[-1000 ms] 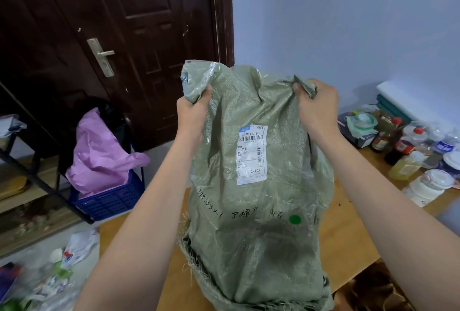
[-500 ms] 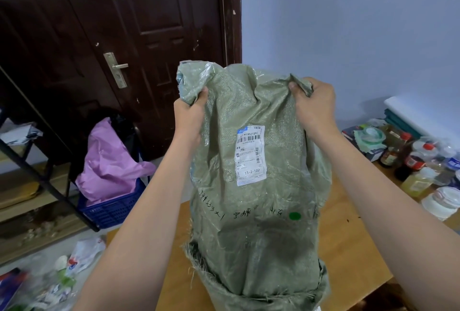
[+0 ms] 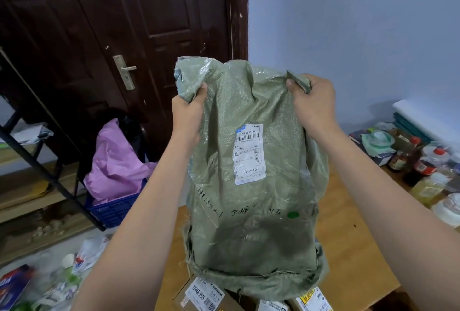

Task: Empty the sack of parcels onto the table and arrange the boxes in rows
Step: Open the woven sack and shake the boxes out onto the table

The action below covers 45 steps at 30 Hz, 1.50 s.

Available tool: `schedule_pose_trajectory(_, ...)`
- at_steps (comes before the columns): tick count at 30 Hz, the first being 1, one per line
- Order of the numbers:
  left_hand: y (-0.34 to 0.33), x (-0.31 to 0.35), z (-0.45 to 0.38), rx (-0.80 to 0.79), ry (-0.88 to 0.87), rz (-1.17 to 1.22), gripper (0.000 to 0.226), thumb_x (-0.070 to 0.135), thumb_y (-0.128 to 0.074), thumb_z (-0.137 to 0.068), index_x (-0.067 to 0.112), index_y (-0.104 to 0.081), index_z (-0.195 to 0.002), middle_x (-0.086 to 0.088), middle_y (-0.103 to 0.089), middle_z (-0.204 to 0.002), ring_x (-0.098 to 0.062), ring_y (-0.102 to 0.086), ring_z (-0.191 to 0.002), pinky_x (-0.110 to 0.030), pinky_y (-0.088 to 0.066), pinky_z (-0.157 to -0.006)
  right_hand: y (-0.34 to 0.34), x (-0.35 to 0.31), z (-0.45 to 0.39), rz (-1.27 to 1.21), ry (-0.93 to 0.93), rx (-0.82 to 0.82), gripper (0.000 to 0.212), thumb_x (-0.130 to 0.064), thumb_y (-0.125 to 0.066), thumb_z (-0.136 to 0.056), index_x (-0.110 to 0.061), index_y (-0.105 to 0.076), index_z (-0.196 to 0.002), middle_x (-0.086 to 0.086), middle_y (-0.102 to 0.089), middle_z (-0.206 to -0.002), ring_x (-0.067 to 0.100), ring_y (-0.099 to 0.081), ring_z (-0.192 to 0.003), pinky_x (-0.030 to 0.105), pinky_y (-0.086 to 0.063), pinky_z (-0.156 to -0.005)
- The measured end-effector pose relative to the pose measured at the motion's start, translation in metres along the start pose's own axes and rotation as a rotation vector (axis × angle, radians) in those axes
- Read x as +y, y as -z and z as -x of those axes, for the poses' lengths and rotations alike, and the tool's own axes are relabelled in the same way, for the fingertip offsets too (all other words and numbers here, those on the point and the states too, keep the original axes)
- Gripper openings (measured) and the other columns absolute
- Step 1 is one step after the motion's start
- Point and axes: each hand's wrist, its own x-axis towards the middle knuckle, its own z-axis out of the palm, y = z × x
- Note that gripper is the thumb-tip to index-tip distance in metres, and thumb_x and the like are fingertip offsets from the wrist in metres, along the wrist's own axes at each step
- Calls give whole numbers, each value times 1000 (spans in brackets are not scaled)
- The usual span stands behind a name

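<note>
A green woven sack (image 3: 251,186) with a white shipping label hangs upside down over the wooden table (image 3: 353,256). My left hand (image 3: 189,109) grips its upper left corner, and my right hand (image 3: 313,101) grips the upper right corner. The sack's frayed open mouth points down. Below that mouth, cardboard parcel boxes show on the table: one with a white label (image 3: 204,295) at the left, another with a yellow sticker (image 3: 313,300) at the right. The sack hides most of each box.
Bottles, jars and containers (image 3: 423,166) crowd the table's right edge by the blue wall. A blue crate with a pink bag (image 3: 114,174) stands on the floor by the dark door. A black-framed shelf (image 3: 32,136) is at left. Litter lies on the floor at lower left.
Both hands have raised the sack higher. Its mouth has come up off the table and parcel boxes now show beneath it.
</note>
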Motion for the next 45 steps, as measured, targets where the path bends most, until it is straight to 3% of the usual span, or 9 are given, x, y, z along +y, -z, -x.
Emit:
schedule_pose_trajectory(5, 1, 3, -2, -8, -5, -3, 8, 23, -67, -93, 30, -70, -90, 14, -70, -84, 3, -64, -79, -15, -50, -71, 3, -8, -2, 7, 15, -1, 45, -18, -61, -93, -22, -36, -56, -9, -29, -53, 4, -23, -46, 21, -19, -46)
schedule_pose_trajectory(13, 2, 0, -4, -10, 4, 7, 10, 23, -67, -94, 31, -70, -89, 16, -72, -85, 2, -66, -84, -17, -50, -75, 1, -1, -4, -17, 5, -17, 32, -22, -61, -93, 6, -55, -77, -4, -36, -58, 10, -29, -51, 25, -23, -49)
schedule_pose_trajectory(19, 7, -7, -5, 2, 75, 115, 10, 22, -68, -92, 24, -73, -100, 3, -74, -108, -15, -67, -110, -40, -48, -105, -1, 1, 13, -33, -94, -163, 9, -34, -66, -91, -26, -62, -90, -18, -61, -77, -11, -53, -62, 7, -39, -58)
schedule_pose_trajectory(24, -4, -12, 2, -82, 156, 138, 22, 23, -67, -92, 18, -70, -113, -3, -72, -115, -21, -67, -111, -46, -48, -104, -5, 2, 28, -104, -277, -438, 25, -47, -68, -87, -27, -63, -101, -19, -68, -94, -7, -64, -88, 6, -48, -75)
schedule_pose_trajectory(29, -28, -18, 19, -183, 195, 122, 14, 18, -62, -96, 17, -69, -109, -5, -74, -109, -23, -70, -105, -47, -52, -99, -32, 2, 40, 13, -178, -610, 64, -60, -81, -66, -29, -62, -120, -12, -66, -115, -8, -61, -101, 20, -50, -96)
schedule_pose_trajectory(33, -34, -20, 24, -241, 221, 140, 15, 18, -61, -96, 18, -69, -109, -4, -74, -111, -22, -69, -107, -46, -52, -100, -46, -1, 46, -35, -177, -628, 92, -43, -86, -68, -22, -32, -139, -21, -52, -120, -4, -54, -108, 6, -45, -85)
schedule_pose_trajectory(35, -34, -20, 26, -297, 222, 118, 18, 17, -61, -97, 17, -68, -114, -6, -72, -115, -21, -68, -109, -44, -51, -101, -52, 2, 46, -53, -209, -610, 104, -35, -89, -67, -24, -18, -143, -16, -51, -123, 2, -55, -112, 17, -48, -90)
schedule_pose_trajectory(37, -34, -21, 27, -349, 212, 88, 20, 14, -62, -96, 18, -67, -115, -5, -71, -118, -20, -67, -112, -43, -49, -104, -55, 4, 45, 3, -213, -533, 98, -27, -85, -70, -24, -18, -141, -8, -57, -119, 10, -60, -104, 25, -53, -85)
schedule_pose_trajectory(45, -3, -37, 17, -594, 182, -165, 68, 14, -85, -74, 17, -53, -134, -2, -65, -129, -16, -62, -119, -40, -49, -104, -44, 2, 25, 91, -116, -243, 28, -5, -67, -78, -17, -57, -102, -9, -61, -90, 12, -58, -83, 7, -38, -55)
